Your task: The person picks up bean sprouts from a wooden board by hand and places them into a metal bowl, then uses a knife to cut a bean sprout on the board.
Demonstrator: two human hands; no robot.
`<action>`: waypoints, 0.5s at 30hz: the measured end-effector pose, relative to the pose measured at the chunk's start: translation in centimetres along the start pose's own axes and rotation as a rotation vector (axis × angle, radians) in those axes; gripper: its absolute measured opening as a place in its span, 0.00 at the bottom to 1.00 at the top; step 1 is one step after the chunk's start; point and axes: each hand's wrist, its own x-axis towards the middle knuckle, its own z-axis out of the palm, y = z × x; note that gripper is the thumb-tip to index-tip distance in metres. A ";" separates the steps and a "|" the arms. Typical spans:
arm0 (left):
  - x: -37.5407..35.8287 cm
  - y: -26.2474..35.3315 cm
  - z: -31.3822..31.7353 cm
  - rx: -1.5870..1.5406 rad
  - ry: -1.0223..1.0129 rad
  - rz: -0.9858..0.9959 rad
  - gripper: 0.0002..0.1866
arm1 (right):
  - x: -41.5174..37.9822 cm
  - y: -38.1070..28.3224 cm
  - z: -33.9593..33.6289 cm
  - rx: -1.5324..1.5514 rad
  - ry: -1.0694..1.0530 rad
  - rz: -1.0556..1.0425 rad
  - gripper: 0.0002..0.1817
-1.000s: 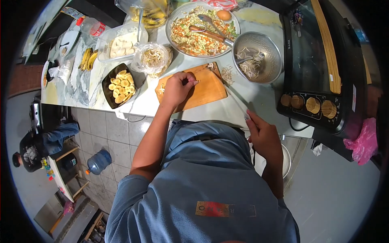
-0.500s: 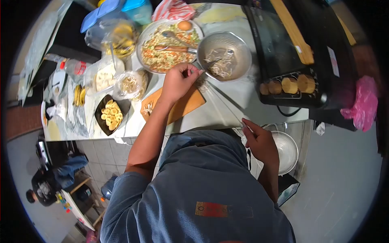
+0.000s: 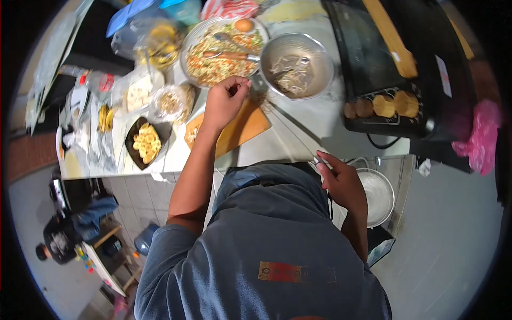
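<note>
My left hand (image 3: 226, 104) hovers over the orange cutting board (image 3: 245, 130), thumb and fingertips pinched. Whatever is between them is too small to make out. Just beyond it is a metal saucepan (image 3: 322, 58) holding bean sprouts (image 3: 293, 80) in some liquid. Its wooden handle (image 3: 226, 55) lies across a round tray (image 3: 188, 42) of chopped vegetables (image 3: 224, 69) with an egg (image 3: 244, 25). My right hand (image 3: 344, 184), at the table's front edge, is closed round a long thin knife-like tool (image 3: 318, 159), which seems to point toward the board. Small pale scraps lie on the board's left end.
Left of the board stand a bag of sprouts (image 3: 169, 102), a tub of white pieces (image 3: 137, 96) and a dark dish of yellow rounds (image 3: 146, 141). A black stove (image 3: 373, 64) fills the right. A colander (image 3: 380, 197) sits below the edge. Another person (image 3: 58, 240) is far left.
My left hand has drawn back slightly to the left, away from the saucepan, still pinched. The sprouts in the pan look shifted. My right hand stays nearly in place.
</note>
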 end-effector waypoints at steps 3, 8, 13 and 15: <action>-2.0 -1.2 -2.5 0.045 0.120 -0.068 0.12 | 1.1 -0.7 0.0 0.010 -0.044 -0.049 0.24; -6.6 -3.7 -6.9 0.120 0.226 -0.201 0.12 | 3.1 -2.4 0.4 -0.094 -0.145 -0.122 0.24; -10.7 -6.7 -9.2 0.263 0.259 -0.328 0.10 | 4.2 -4.4 0.9 -0.151 -0.207 -0.170 0.24; -11.5 -7.5 -9.4 0.322 0.298 -0.320 0.10 | 4.7 -4.8 1.1 -0.144 -0.243 -0.201 0.22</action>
